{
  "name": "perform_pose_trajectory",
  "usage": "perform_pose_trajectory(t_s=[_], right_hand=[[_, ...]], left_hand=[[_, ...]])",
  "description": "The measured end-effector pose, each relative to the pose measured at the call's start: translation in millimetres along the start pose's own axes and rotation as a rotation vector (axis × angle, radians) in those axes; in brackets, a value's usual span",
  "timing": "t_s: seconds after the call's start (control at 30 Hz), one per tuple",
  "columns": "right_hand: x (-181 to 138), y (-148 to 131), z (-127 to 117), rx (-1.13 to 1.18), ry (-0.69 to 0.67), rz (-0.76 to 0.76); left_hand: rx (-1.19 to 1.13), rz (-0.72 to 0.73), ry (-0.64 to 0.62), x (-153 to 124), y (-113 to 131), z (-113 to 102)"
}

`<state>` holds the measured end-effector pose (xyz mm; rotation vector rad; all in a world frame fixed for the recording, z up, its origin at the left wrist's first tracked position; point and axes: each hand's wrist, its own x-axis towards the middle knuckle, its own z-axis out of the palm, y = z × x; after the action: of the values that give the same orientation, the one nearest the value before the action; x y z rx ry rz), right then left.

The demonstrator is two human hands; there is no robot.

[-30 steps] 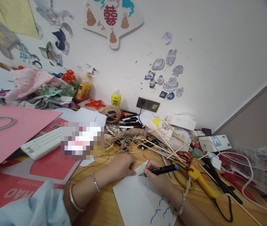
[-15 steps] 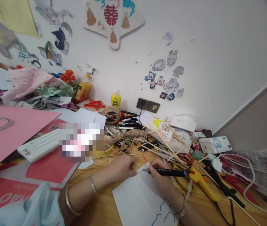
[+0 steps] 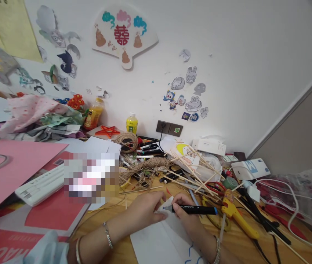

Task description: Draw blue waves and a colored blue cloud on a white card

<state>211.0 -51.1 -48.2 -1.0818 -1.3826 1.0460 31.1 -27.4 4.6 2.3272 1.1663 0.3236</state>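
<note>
Bottom centre: right hand [image 3: 185, 214] pinches a black marker [image 3: 193, 210], tip at the top corner of the white paper [image 3: 156, 244]; left hand [image 3: 145, 211], fingers curled together, pins it. Drawing seems underway; more strokes need a steady sheet.

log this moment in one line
right hand: grip on black marker, tip at white paper top edge | left hand: rests on paper

We find a pixelated patch [image 3: 91, 178] masking items at centre left. The white paper [image 3: 158, 244] and its blue marks run off the bottom edge.
</note>
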Motion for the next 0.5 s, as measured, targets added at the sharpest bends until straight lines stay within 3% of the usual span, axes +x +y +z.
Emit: perform_pose_trajectory(t_s=[0.17, 0.4, 0.5], right_hand=[[2.9, -1.1, -3.5, 0.001, 0.009, 0.065], [4.7, -11.0, -2.7, -0.129, -0.129, 0.100], [4.6, -8.6, -3.8, -0.250, -0.103, 0.060]], left_hand=[[0.240, -0.079, -0.063, -4.1, 6.6, -13.2], [0.245, -0.026, -0.088, -1.9, -2.4, -8.2], [0.239, -0.001, -0.076, -1.8, -5.7, -6.7]])
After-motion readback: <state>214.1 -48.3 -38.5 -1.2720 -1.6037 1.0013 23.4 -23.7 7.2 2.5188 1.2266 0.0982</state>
